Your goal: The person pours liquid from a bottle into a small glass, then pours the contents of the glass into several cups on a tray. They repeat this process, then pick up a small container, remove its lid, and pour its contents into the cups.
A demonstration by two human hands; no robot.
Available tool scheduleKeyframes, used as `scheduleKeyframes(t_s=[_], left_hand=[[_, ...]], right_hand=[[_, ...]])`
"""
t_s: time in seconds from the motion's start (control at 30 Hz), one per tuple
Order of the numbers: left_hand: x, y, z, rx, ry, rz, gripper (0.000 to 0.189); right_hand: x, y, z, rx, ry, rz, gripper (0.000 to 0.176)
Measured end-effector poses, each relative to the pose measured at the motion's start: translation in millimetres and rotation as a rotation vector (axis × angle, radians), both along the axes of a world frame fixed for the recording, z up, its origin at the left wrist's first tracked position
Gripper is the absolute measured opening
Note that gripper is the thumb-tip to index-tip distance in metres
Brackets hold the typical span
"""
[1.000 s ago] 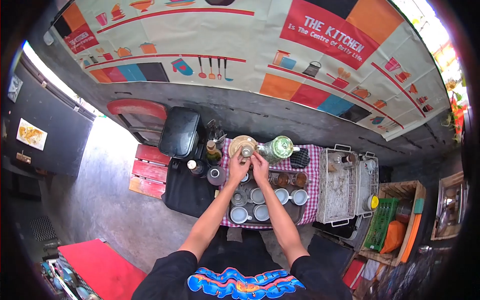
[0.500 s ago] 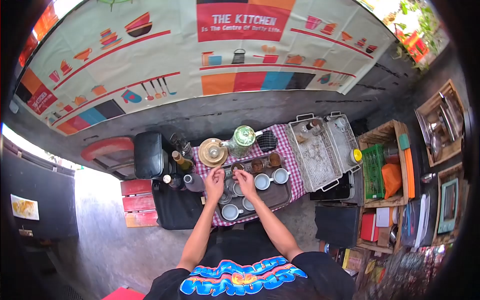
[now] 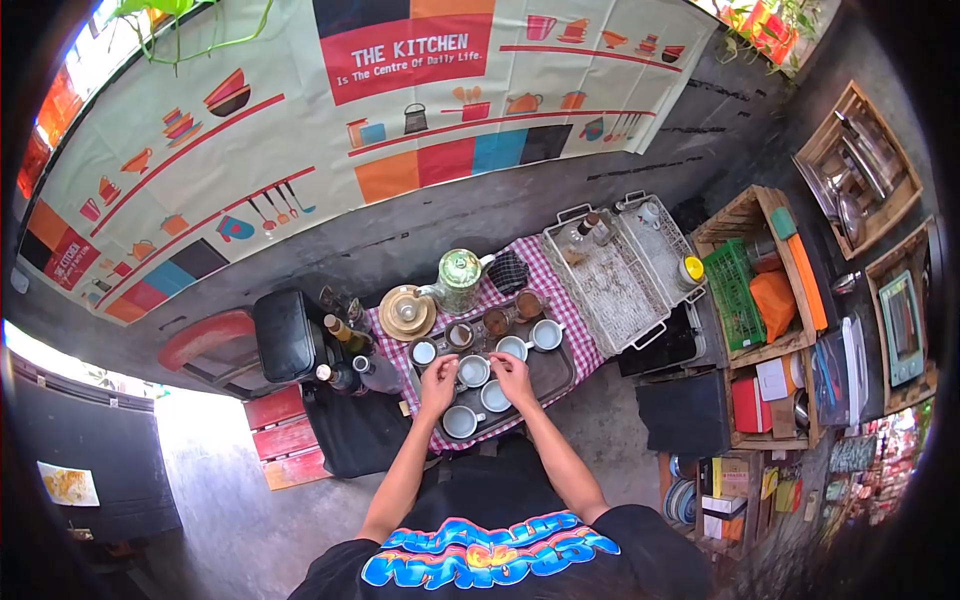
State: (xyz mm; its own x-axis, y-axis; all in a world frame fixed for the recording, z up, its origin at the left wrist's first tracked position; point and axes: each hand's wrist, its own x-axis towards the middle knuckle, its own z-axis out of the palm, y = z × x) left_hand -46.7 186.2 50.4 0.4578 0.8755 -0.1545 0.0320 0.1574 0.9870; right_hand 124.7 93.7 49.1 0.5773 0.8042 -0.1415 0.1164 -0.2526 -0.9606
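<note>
On the dark tray (image 3: 560, 385), a white cup (image 3: 474, 371) sits between my two hands. My left hand (image 3: 437, 387) is at the cup's left side with fingers bent in against it. On the opposite side, my right hand (image 3: 514, 380) has its fingertips drawn together at the rim. White cups stand around them: one cup (image 3: 494, 396) just below, another cup (image 3: 460, 421) nearer my body, and two at the right, a cup (image 3: 512, 348) and a cup (image 3: 546, 335). Behind are a brown-filled jar (image 3: 459, 335) and a white-topped container (image 3: 424, 352).
A green patterned pot (image 3: 461, 275) and a stack of tan plates (image 3: 407, 313) stand at the tray's back. Bottles (image 3: 378, 374) crowd the left side. To the right are a wire rack (image 3: 610, 285) and a green crate (image 3: 735, 300).
Both hands have come down from near the brown jars toward my body and spread apart, now on either side of a white cup. The camera view has turned to the right.
</note>
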Motion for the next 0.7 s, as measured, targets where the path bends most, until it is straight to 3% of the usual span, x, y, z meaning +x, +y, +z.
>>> scheduleKeyframes(t_s=[0.23, 0.4, 0.7], left_hand=[[25, -11, -11, 0.141, 0.146, -0.174, 0.034], [75, -21, -14, 0.134, 0.106, -0.225, 0.04], [230, -37, 0, 0.166, 0.042, -0.268, 0.043]], right_hand=[[32, -29, 13, -0.027, -0.259, 0.002, 0.023], [71, -51, 26, 0.003, -0.522, -0.002, 0.022], [221, -72, 40, 0.014, -0.494, -0.06, 0.022]])
